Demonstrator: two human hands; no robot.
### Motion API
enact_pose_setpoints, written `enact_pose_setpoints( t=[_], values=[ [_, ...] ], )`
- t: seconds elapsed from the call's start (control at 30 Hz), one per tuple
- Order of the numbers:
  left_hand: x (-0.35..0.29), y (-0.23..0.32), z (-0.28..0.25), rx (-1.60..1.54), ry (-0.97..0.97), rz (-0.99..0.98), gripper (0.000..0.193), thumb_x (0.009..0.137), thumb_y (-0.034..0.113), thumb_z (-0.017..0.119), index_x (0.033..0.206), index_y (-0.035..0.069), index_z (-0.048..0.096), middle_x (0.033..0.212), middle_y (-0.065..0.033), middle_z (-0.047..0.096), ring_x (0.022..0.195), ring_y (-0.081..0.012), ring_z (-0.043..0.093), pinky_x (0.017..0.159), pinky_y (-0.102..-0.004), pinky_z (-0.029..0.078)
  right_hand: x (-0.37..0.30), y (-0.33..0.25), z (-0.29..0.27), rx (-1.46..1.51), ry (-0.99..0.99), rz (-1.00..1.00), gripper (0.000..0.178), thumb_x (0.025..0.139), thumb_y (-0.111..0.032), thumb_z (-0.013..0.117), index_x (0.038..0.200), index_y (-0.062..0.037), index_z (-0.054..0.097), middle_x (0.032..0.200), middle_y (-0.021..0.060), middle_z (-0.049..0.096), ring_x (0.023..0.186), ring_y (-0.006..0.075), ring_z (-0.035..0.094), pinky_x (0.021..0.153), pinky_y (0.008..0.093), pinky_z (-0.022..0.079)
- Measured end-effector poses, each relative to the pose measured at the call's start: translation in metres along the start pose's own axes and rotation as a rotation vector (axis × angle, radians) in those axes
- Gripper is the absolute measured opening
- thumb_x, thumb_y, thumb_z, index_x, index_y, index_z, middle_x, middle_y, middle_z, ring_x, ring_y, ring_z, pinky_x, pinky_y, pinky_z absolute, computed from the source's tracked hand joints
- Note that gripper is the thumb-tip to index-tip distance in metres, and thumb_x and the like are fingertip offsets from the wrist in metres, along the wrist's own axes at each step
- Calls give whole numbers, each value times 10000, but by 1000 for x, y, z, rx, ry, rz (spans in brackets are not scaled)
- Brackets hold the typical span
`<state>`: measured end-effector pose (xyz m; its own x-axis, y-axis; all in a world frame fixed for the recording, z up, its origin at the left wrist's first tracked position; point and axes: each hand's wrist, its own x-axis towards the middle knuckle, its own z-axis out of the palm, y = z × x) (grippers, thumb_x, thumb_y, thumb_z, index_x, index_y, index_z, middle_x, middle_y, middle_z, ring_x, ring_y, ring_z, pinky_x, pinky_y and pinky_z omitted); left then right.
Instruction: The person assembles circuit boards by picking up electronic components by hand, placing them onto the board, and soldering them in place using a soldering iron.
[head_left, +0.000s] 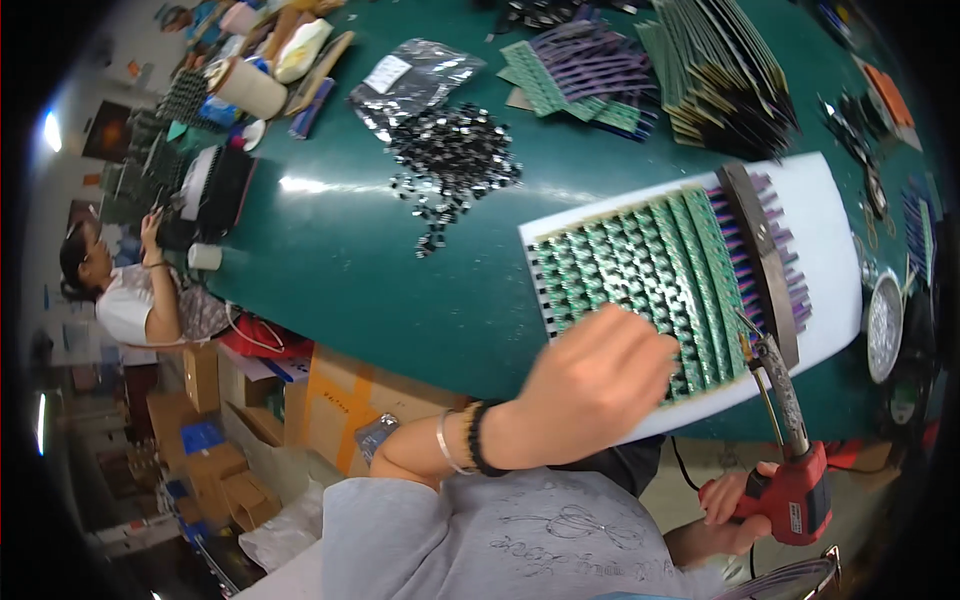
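Observation:
Rows of green circuit boards (640, 250) lie side by side on a white board (825, 215), many with small black parts along them. A dark bar (765, 255) lies across their purple-striped right ends. Over the near part of the rows is my left hand (605, 375), its fingers curled together; whatever is between them is hidden, and the hand is slightly blurred. My right hand (735, 510) grips a red soldering gun (800, 495) at the lower right. The gun's metal barrel points up, and its tip is near the boards' right ends, beside the bar; contact cannot be made out.
A heap of small black-and-silver parts (455, 155) spills beside a plastic bag (415, 80) on the green table (340, 250). Board stacks (715, 75) stand at the back. Right: a round metal dish (885, 325) and pliers (860, 150). Another person (140, 300) sits at far left.

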<state>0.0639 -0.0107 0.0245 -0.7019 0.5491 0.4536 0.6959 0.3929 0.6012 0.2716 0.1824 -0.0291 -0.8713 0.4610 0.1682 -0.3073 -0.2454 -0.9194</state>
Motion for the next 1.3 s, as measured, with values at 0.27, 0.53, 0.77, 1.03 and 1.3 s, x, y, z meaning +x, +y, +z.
enact_pose_setpoints(
  t=[0.27,0.53,0.77,1.03,1.3],
  values=[
    [-23,-126,-74,647,181,-172,147,789,28,721,928,42,675,815,-77,602,771,-262,587,667,-371,484,4,7,14,-28,65,28,747,937,-564,577,1275,71,377,482,-4,416,346,106,401,364,250,370],
    [-13,-143,-74,742,72,-91,118,752,38,723,832,39,636,794,-81,595,768,-270,590,662,-379,485,-6,9,5,-15,41,45,763,927,-567,591,1267,84,384,482,-6,417,349,108,394,376,263,381],
    [-7,-96,-78,347,107,-195,125,733,-4,714,798,51,622,759,-76,625,697,-256,596,632,-359,484,-16,26,13,-119,112,16,658,937,-383,643,1324,75,373,531,24,472,401,114,418,422,260,393],
    [-24,26,-10,-505,-217,-27,184,717,-4,743,856,36,629,768,-59,624,693,-231,600,600,-339,483,24,-3,80,-466,78,223,151,866,29,670,1014,-4,666,823,48,643,684,98,572,615,227,441],
    [-26,33,3,-697,-327,-167,129,790,36,720,847,24,605,752,-60,595,697,-218,581,590,-332,474,9,-3,67,-544,131,149,188,839,70,682,991,-39,665,844,53,641,699,114,585,604,235,429]
  ],
)
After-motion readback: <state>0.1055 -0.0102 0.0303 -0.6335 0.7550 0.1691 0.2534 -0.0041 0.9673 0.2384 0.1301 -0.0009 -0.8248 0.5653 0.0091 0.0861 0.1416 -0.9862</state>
